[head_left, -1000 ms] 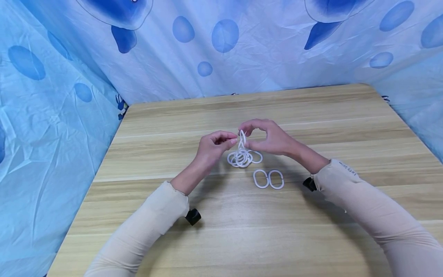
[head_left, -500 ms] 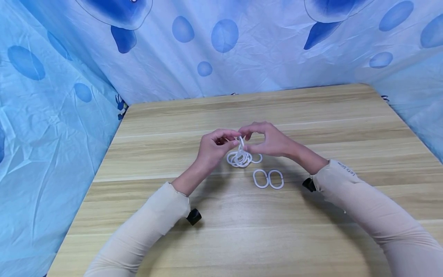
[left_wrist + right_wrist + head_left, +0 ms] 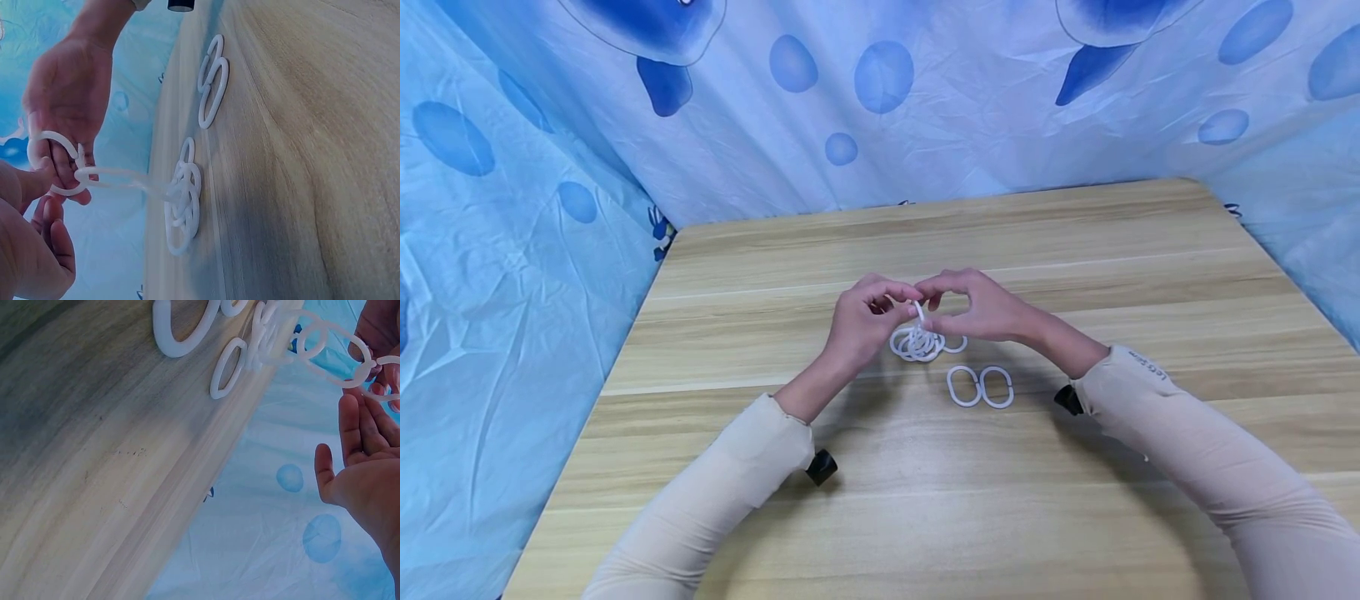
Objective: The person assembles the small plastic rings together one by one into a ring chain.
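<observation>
White plastic oval rings are the things handled here. In the head view my left hand (image 3: 859, 323) pinches one held ring (image 3: 919, 311) between thumb and forefinger. Opposite it, my right hand (image 3: 985, 307) holds the same ring with thumb and fingertips. The left wrist view shows this ring (image 3: 57, 135) upright, with a small gap in its side. Hooked through it is another link (image 3: 112, 170), from which a chain runs down to a heap of rings (image 3: 194, 215) on the table. Fingers partly hide the held ring.
Two separate rings lie side by side nearer the person, a left one (image 3: 951, 385) and a right one (image 3: 1011, 392). The wooden table (image 3: 895, 492) stands against a blue patterned curtain (image 3: 737, 142). Small black wrist cameras (image 3: 822, 467) hang below the sleeves.
Both hands have lowered slightly and come closer together, the right one moving a little left. The raised ring has dropped nearer the heap. The two separate rings have stayed put.
</observation>
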Motion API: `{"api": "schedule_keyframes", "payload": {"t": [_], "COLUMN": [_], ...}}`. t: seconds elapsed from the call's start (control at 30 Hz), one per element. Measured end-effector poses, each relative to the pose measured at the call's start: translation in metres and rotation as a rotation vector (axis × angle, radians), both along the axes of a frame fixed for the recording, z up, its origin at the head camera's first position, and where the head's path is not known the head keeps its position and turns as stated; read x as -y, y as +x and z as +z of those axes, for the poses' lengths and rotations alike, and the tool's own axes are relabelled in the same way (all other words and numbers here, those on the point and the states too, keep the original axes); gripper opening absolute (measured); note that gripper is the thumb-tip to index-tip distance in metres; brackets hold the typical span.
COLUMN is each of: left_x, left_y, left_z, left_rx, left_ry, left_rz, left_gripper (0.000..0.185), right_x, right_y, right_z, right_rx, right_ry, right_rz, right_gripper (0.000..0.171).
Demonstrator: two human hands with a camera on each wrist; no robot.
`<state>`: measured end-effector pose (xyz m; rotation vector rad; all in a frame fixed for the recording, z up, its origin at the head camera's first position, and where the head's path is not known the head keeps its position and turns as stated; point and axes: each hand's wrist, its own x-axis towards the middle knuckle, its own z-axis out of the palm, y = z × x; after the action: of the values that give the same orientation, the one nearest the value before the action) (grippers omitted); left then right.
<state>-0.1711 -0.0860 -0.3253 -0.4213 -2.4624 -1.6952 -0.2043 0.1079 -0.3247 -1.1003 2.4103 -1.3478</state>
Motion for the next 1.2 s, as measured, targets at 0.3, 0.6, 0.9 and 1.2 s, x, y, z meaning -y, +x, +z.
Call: {"api": "schedule_keyframes", "payload": {"t": [0.3,0.6,0.9,1.2], "left_x": [0.005,0.010,0.011,0.012], "left_y": [-0.003,-0.003,-0.003,-0.004], "left_z": [-0.004,-0.002,-0.002,-0.001], "left_rx": [0.057,0.200,0.235,0.251], "left_ry": [0.041,0.163,0.228,0.247], "left_rz": [0.067,0.074,0.069,0.065], "left_gripper": [0.012,0.019,0.019,0.018], "right_x": [-0.012,-0.036,-0.054,-0.059], "right_y": [0.009,0.019,0.002,0.007], "right_z": [0.012,0.025,-0.004,-0.012], "right_rx": [0.085,0.034,-0.125,-0.288], "right_ry": [0.000,0.078,0.130,0.326], "right_rz": [-0.037,-0.123,-0.118,-0.070], "right_gripper": [0.033,0.029,0.034,0.038]}}
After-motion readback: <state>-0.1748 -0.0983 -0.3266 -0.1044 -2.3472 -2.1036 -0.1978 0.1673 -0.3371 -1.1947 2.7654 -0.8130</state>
